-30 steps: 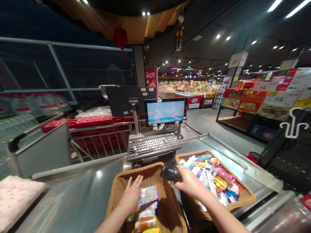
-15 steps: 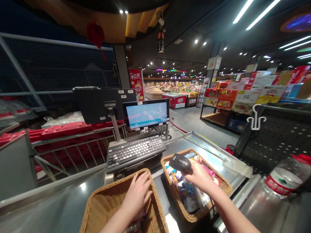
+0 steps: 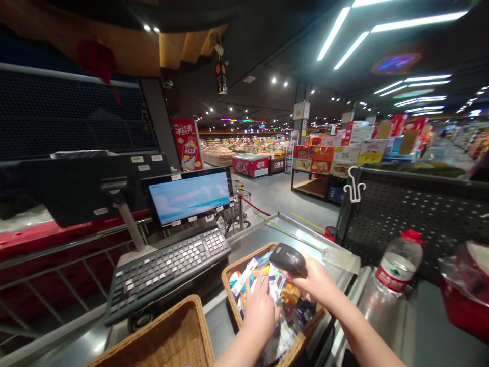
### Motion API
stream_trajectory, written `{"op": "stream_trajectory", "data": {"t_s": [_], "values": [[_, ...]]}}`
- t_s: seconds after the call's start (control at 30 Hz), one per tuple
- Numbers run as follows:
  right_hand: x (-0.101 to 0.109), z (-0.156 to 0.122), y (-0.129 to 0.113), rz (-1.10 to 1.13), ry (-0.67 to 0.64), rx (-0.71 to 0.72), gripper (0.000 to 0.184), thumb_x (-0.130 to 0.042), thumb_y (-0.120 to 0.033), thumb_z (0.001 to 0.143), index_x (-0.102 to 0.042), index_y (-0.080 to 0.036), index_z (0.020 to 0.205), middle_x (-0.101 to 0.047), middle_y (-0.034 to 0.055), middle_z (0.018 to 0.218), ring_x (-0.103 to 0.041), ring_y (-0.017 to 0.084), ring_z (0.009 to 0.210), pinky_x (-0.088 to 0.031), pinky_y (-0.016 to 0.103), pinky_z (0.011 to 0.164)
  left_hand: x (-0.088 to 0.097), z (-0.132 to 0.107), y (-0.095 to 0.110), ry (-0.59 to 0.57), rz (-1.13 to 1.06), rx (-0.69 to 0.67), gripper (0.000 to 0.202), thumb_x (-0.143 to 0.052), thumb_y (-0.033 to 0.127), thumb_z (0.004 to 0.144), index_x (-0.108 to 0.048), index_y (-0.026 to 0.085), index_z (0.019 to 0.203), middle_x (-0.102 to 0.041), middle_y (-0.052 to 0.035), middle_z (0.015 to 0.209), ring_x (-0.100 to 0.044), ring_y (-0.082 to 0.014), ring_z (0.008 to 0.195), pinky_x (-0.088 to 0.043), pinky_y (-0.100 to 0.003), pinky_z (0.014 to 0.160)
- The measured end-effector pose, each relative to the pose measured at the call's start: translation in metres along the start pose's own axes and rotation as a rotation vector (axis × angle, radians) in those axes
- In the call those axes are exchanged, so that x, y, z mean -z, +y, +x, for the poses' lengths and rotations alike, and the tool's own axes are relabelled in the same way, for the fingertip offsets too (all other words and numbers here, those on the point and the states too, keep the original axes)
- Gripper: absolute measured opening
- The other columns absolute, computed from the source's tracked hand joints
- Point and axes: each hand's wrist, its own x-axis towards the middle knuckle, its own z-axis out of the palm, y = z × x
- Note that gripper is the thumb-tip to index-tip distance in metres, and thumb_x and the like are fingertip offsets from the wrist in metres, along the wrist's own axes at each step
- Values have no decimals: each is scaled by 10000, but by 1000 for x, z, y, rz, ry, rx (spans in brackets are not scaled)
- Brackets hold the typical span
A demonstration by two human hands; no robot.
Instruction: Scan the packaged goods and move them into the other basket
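Handheld barcode scanner: gripped in right hand, fingers closed around it.
Left hand: open, reaching among packets.
Container: wicker basket.

Keyboard below a till monitor

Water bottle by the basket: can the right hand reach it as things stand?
Likely yes: the right hand grips a barcode scanner, but only a steel counter edge lies between it and the water bottle.
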Motion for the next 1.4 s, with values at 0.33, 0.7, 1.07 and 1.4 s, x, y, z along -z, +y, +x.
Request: {"op": "stream_trajectory", "data": {"t_s": [0.33, 0.7, 1.07, 1.4], "values": [[6, 10, 17, 70, 4, -10, 311, -583, -168, 641, -671, -162, 939, -684, 89, 992, -615, 258, 937, -471, 341, 829, -46, 21, 37, -57, 94, -17, 494, -402, 159, 852, -548, 120, 1322, -389, -154, 1495, -214, -275, 1450, -44, -572, 1192], [2, 20, 23, 82, -17, 16, 268, -584, -148, 650, -674, -176, 901, -686, 83, 984, -620, 250, 940, -474, 342, 841, -17, -3, 16, -218, -106, 92, 390, -504, 439, 816, -735, 196, 1015, -326, -80, 1540, -196, -322, 1449, -16, -593, 1170], [-1, 23, 15, 93, -9, 36, 253, -563, -117, 638, -668, -187, 858, -686, 64, 930, -625, 248, 918, -480, 343, 826, -27, 0, 10, 21, -189, 137, 452, -594, 375, 734, -648, 188, 1142, -426, -103, 1482, -317, -325, 1400, -151, -563, 1180], [-7, 24, 9, 68, 13, 44, 340, -565, -142, 645, -672, -148, 968, -690, 105, 979, -630, 266, 930, -486, 368, 835, -27, -5, -3, -207, -105, -170, 466, -581, 354, 744, -647, 145, 1155, -410, -156, 1483, -124, -307, 1467, -9, -557, 1189]]}}
